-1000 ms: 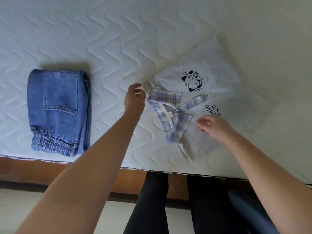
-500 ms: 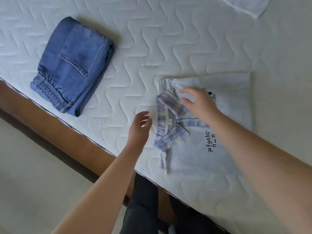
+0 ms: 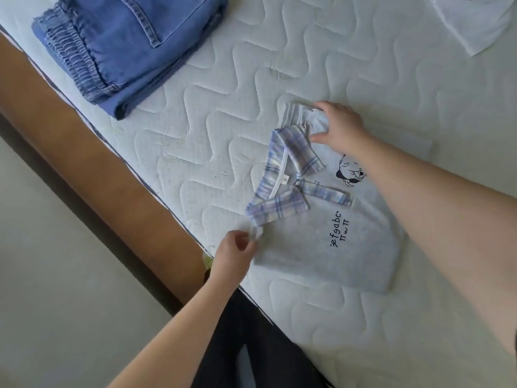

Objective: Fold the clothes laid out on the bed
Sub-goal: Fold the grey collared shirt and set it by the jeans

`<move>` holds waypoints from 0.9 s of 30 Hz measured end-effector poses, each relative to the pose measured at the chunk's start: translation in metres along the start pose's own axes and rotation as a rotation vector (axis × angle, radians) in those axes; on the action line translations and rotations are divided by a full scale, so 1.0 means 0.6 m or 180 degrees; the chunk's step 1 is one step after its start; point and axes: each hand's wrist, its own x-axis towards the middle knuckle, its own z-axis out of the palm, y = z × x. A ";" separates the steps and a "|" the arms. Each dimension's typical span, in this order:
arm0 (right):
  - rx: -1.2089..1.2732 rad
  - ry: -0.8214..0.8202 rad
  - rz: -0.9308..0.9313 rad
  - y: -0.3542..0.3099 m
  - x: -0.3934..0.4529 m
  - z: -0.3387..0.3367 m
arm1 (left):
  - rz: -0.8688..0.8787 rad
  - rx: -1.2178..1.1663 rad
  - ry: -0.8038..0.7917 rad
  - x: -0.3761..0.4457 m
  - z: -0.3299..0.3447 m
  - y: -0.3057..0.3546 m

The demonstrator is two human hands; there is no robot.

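Observation:
A pale grey shirt (image 3: 335, 256) with a plaid collar (image 3: 282, 175), a small dog print and dark lettering lies partly folded on the white quilted mattress (image 3: 212, 141). My left hand (image 3: 233, 254) pinches the shirt's near shoulder corner just below the collar. My right hand (image 3: 340, 126) grips the far shoulder fold above the collar, fingers and thumb curled over the cloth. My right forearm crosses over the shirt's right side and hides part of it.
Folded blue jeans (image 3: 131, 43) lie at the top left of the mattress. A white garment (image 3: 472, 21) with dark print shows at the top right corner. The brown wooden bed frame (image 3: 84, 163) runs diagonally along the mattress edge, with pale floor beyond.
The view has swung and come closer. My left hand moved down to the near shoulder corner and pinched it. My right hand slid up from the collar to the far shoulder fold.

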 end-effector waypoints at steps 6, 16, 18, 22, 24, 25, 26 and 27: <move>-0.0198 -0.0407 0.0224 -0.008 0.024 -0.017 | -0.0532 -0.0616 -0.0340 -0.046 0.036 -0.024; -0.0012 -0.0794 -0.0241 0.018 0.019 -0.045 | -0.0840 -0.3184 -0.0621 -0.095 0.120 -0.020; 0.0043 -0.0704 -0.0293 0.021 0.014 -0.045 | -0.1062 -0.3110 -0.0513 -0.086 0.132 -0.008; 0.0164 -0.0477 -0.0338 0.023 -0.008 -0.049 | -0.1458 -0.2925 0.0017 -0.076 0.143 0.013; 0.0168 -0.0403 -0.0289 0.027 -0.025 -0.054 | -0.1226 -0.3054 -0.0065 -0.080 0.141 0.019; 0.0123 -0.0394 -0.0268 0.030 -0.035 -0.056 | -0.1072 -0.3153 -0.0144 -0.083 0.139 0.023; 0.0066 -0.0386 -0.0248 0.037 -0.049 -0.059 | -0.0938 -0.3273 -0.0220 -0.090 0.137 0.027; 0.0026 -0.0373 -0.0247 0.042 -0.059 -0.060 | -0.0830 -0.3395 -0.0279 -0.092 0.132 0.030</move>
